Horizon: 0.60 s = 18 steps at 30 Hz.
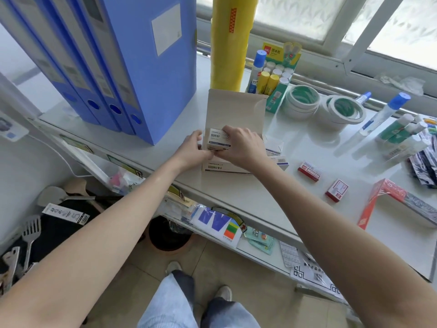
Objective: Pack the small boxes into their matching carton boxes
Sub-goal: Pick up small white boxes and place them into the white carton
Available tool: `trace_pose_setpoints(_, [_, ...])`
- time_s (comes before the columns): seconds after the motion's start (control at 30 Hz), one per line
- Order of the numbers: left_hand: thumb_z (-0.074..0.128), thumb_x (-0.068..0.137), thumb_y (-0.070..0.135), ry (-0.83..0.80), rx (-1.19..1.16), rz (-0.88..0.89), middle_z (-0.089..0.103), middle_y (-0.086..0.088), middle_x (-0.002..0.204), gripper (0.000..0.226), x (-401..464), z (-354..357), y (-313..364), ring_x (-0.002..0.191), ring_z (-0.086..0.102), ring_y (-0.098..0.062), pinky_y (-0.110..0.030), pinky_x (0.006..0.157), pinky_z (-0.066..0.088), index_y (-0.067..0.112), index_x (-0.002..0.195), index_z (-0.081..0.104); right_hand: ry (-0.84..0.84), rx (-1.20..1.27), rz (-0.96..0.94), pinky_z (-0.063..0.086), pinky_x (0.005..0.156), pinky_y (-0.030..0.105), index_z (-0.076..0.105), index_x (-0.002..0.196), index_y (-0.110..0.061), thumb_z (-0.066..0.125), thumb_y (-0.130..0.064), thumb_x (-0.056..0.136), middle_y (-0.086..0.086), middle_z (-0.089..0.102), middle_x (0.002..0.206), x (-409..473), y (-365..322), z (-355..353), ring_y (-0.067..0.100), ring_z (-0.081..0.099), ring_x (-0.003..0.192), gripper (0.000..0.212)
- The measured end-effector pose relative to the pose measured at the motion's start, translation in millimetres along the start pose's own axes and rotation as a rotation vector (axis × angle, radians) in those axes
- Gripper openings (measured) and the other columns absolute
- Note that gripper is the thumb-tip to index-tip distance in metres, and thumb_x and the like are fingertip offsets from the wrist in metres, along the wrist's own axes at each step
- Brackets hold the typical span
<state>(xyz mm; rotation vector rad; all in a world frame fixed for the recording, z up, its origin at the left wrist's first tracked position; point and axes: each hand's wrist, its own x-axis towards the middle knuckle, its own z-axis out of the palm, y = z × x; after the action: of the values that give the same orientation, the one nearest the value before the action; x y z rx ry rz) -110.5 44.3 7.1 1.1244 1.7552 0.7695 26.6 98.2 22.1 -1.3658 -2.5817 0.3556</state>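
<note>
Small white box (218,140): held over the mouth of the open carton, blue print facing up.
Left hand (194,149): fingers pinch the box's left end.
Right hand (238,144): fingers clamp its top and right end.
White carton (227,168): open, on the white shelf (260,192); tall flap stands up behind the hands.
Loose boxes: two small red boxes (309,171) lie apart to the right; red carton (397,202) lies open beyond them.
Surroundings: blue binders (132,67) stand left, tape rolls (302,101) behind right.
</note>
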Motion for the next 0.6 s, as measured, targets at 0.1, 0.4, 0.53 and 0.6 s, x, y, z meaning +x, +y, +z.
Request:
trace_pose_setpoints(0.1, [0.056, 0.081, 0.004, -0.029, -0.029, 0.024, 0.053, -0.007, 0.131, 0.059, -1.2, 0.9, 2.8, 0.112, 0.052, -0.018, -0.026, 0.087, 0.041, 0.015, 0.137, 0.037, -0.022, 0.08, 0.032, 0.042, 0.067, 0.036, 0.055, 0.103, -0.011, 0.064, -0.027, 0.076, 0.01, 0.059, 0.103, 4.0, -3.1, 6.0, 0.036, 0.06, 0.09, 0.033])
trace_pose_setpoints(0.4, [0.064, 0.078, 0.006, 0.026, 0.034, 0.021, 0.053, -0.003, 0.111, 0.053, 7.2, 0.7, 4.6, 0.101, 0.055, -0.019, -0.03, 0.089, 0.046, 0.008, 0.125, 0.04, -0.018, 0.172, 0.06, 0.048, 0.074, 0.043, 0.052, 0.115, -0.009, 0.069, -0.021, 0.076, 0.015, 0.049, 0.11, 3.3, -7.9, 13.0, 0.042, 0.058, 0.087, 0.044])
trace_pose_setpoints(0.53, [0.068, 0.076, 0.012, 0.069, 0.083, 0.018, 0.055, -0.001, 0.108, 0.052, 8.7, 1.3, 4.6, 0.097, 0.054, -0.017, -0.027, 0.081, 0.043, 0.01, 0.122, 0.043, 0.012, 0.294, 0.133, 0.044, 0.081, 0.039, 0.052, 0.115, -0.008, 0.065, -0.011, 0.076, 0.015, 0.049, 0.112, 0.6, -2.1, 9.2, 0.038, 0.055, 0.094, 0.041])
trace_pose_setpoints(0.6, [0.069, 0.076, 0.015, 0.094, 0.103, 0.022, 0.057, -0.002, 0.109, 0.049, 9.1, 2.4, 5.0, 0.097, 0.055, -0.017, -0.026, 0.08, 0.043, 0.012, 0.12, 0.046, 0.017, 0.339, 0.184, 0.043, 0.081, 0.037, 0.053, 0.112, -0.008, 0.064, -0.011, 0.075, 0.015, 0.054, 0.11, -1.1, 1.7, 5.8, 0.035, 0.054, 0.097, 0.039])
